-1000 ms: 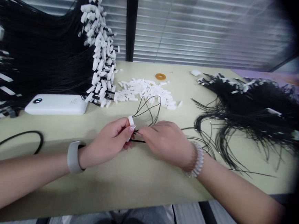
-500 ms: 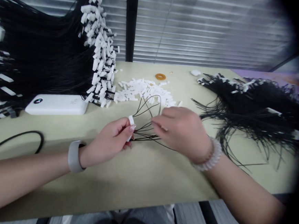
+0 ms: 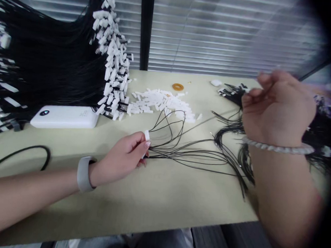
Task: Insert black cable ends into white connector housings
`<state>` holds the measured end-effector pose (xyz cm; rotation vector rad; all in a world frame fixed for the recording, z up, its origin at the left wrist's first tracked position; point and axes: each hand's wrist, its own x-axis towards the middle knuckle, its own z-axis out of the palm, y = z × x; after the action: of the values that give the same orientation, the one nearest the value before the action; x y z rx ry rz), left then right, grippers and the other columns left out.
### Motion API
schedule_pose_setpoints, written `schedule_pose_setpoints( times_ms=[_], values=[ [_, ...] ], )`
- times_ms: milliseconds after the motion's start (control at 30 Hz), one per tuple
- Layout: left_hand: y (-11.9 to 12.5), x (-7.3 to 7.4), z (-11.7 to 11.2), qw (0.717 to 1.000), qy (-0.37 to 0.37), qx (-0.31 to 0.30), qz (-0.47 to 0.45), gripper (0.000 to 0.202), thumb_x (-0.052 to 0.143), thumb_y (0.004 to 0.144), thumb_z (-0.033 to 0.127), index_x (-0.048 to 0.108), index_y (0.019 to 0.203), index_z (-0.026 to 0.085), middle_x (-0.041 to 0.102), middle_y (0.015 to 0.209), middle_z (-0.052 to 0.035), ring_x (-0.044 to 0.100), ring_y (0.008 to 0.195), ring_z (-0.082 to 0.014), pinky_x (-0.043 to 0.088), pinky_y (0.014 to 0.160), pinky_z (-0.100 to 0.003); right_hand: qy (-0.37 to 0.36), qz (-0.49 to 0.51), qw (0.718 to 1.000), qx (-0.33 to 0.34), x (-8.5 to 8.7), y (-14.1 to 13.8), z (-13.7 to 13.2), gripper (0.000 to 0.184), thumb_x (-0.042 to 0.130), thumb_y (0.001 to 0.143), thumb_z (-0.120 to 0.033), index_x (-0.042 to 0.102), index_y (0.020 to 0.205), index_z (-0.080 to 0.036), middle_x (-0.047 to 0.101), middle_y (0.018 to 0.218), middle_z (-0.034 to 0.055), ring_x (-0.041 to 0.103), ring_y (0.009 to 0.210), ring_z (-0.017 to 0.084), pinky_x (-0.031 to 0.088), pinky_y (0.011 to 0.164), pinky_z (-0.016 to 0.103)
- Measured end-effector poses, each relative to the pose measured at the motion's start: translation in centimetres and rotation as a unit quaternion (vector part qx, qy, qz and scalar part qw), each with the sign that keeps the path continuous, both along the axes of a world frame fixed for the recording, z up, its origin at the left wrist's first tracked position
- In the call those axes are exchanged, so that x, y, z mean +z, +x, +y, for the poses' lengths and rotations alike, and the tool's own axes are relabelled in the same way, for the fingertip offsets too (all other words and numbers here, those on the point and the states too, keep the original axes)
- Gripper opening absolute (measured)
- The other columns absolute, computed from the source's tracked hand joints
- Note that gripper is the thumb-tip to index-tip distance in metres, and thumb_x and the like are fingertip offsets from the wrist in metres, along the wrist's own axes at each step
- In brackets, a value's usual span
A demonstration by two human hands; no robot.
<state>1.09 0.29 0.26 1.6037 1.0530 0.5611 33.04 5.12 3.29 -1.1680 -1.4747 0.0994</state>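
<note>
My left hand (image 3: 127, 149) pinches a white plastic connector housing (image 3: 147, 135) between thumb and fingers. Several thin black wires (image 3: 192, 153) come out of the housing's right side, some looping upward and others lying across the table. My right hand (image 3: 278, 102), blurred, is raised at the right with its fingers curled in. A smeared black wire (image 3: 204, 123) runs from the loops up to these fingers; the grip itself is hard to make out. Behind that hand lies a bundle of black wires with white ends (image 3: 233, 92), partly hidden by it.
Loose white housings (image 3: 163, 102) lie in a pile beyond my left hand. A large hank of black wires (image 3: 56, 58) with white connectors fills the left, behind a white power bank (image 3: 65, 117). An orange ring (image 3: 178, 86) and a black cable (image 3: 17, 151) lie on the table.
My right hand has moved away from the wires near the housing, up and to the right. The left hand keeps its hold on the housing almost unmoved.
</note>
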Motion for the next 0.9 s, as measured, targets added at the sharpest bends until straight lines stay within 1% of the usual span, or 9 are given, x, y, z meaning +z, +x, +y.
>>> schedule_pose_setpoints(
  times_ms=[67, 100, 200, 267, 367, 433, 500, 667, 900],
  values=[
    [0.0, 0.0, 0.0, 1.0, 0.001, -0.002, -0.001, 0.026, 0.037, 0.088, 0.038, 0.043, 0.074, 0.017, 0.051, 0.068, 0.0031, 0.053, 0.055, -0.0074, 0.043, 0.05, -0.019, -0.022, 0.171, 0.985, 0.03, 0.3, -1.6, -0.5, 0.03, 0.042, 0.088, -0.034, 0.043, 0.117, -0.028, 0.057, 0.097, 0.0061, 0.043, 0.053, 0.008, 0.035, 0.048, 0.028],
    [0.0, 0.0, 0.0, 1.0, 0.0, -0.002, -0.001, 0.026, 0.037, 0.088, 0.038, 0.043, 0.074, 0.017, 0.051, 0.068, 0.0031, 0.053, 0.055, -0.0074, 0.043, 0.05, -0.019, -0.043, 0.206, 0.976, 0.051, 0.4, -2.9, -1.0, 0.029, 0.047, 0.086, -0.032, 0.046, 0.114, -0.03, 0.059, 0.088, 0.0033, 0.04, 0.049, 0.007, 0.034, 0.046, 0.026],
    [0.0, 0.0, 0.0, 1.0, -0.008, -0.001, -0.002, 0.026, 0.037, 0.088, 0.038, 0.043, 0.075, 0.017, 0.051, 0.068, 0.003, 0.052, 0.055, -0.0071, 0.042, 0.049, -0.018, -0.12, 0.09, 0.987, 0.064, 0.2, -7.3, -2.9, 0.014, 0.052, 0.084, -0.033, 0.059, 0.091, -0.024, 0.061, 0.077, 0.0028, 0.044, 0.049, 0.007, 0.035, 0.045, 0.024],
    [0.0, 0.0, 0.0, 1.0, -0.014, 0.001, -0.006, 0.026, 0.037, 0.088, 0.039, 0.044, 0.076, 0.017, 0.051, 0.068, 0.0028, 0.052, 0.054, -0.0069, 0.041, 0.048, -0.017, -0.168, -0.024, 0.981, 0.088, -0.1, -9.8, -4.2, 0.011, 0.058, 0.08, -0.031, 0.061, 0.081, -0.021, 0.061, 0.069, 0.0012, 0.047, 0.051, 0.008, 0.037, 0.045, 0.022],
    [0.0, 0.0, 0.0, 1.0, -0.003, -0.005, -0.01, 0.025, 0.037, 0.088, 0.039, 0.044, 0.077, 0.017, 0.051, 0.068, 0.0027, 0.051, 0.054, -0.007, 0.042, 0.049, -0.017, -0.154, -0.166, 0.965, 0.135, -0.6, -12.0, -5.7, 0.005, 0.06, 0.078, -0.024, 0.062, 0.078, -0.019, 0.059, 0.067, -0.0013, 0.049, 0.058, 0.007, 0.04, 0.054, 0.021],
    [0.0, -0.1, 0.0, 1.0, 0.013, -0.013, -0.009, 0.025, 0.037, 0.089, 0.037, 0.044, 0.075, 0.017, 0.051, 0.066, 0.0027, 0.051, 0.055, -0.0073, 0.042, 0.05, -0.018, -0.127, -0.215, 0.957, 0.149, -0.8, -12.5, -6.2, 0.005, 0.057, 0.08, -0.019, 0.062, 0.079, -0.018, 0.059, 0.071, -0.0015, 0.051, 0.064, 0.007, 0.04, 0.06, 0.021],
    [-0.1, -0.2, 0.0, 1.0, 0.025, -0.018, -0.006, 0.024, 0.037, 0.089, 0.036, 0.044, 0.075, 0.017, 0.052, 0.065, 0.0026, 0.051, 0.055, -0.0077, 0.042, 0.051, -0.019, -0.116, -0.225, 0.956, 0.151, -0.9, -12.6, -6.3, 0.007, 0.054, 0.081, -0.016, 0.061, 0.079, -0.017, 0.058, 0.071, -0.0016, 0.05, 0.065, 0.006, 0.038, 0.062, 0.019],
    [-0.2, -0.5, -0.1, 0.999, 0.035, -0.028, -0.001, 0.024, 0.036, 0.089, 0.036, 0.044, 0.075, 0.018, 0.054, 0.065, 0.002, 0.052, 0.056, -0.0085, 0.043, 0.051, -0.02, -0.14, -0.18, 0.964, 0.14, -1.2, -12.9, -6.2, 0.013, 0.052, 0.083, -0.02, 0.055, 0.071, -0.015, 0.05, 0.061, -0.0037, 0.043, 0.056, 0.005, 0.035, 0.056, 0.018],
    [-0.2, -0.5, -0.2, 0.997, 0.065, -0.045, 0.023, 0.024, 0.036, 0.089, 0.035, 0.044, 0.075, 0.018, 0.055, 0.065, 0.0017, 0.053, 0.057, -0.0095, 0.042, 0.054, -0.021, -0.156, -0.163, 0.964, 0.142, -2.2, -13.5, -6.2, 0.017, 0.047, 0.085, -0.02, 0.05, 0.069, -0.015, 0.047, 0.06, -0.0042, 0.04, 0.056, 0.005, 0.033, 0.056, 0.018]
  ],
)
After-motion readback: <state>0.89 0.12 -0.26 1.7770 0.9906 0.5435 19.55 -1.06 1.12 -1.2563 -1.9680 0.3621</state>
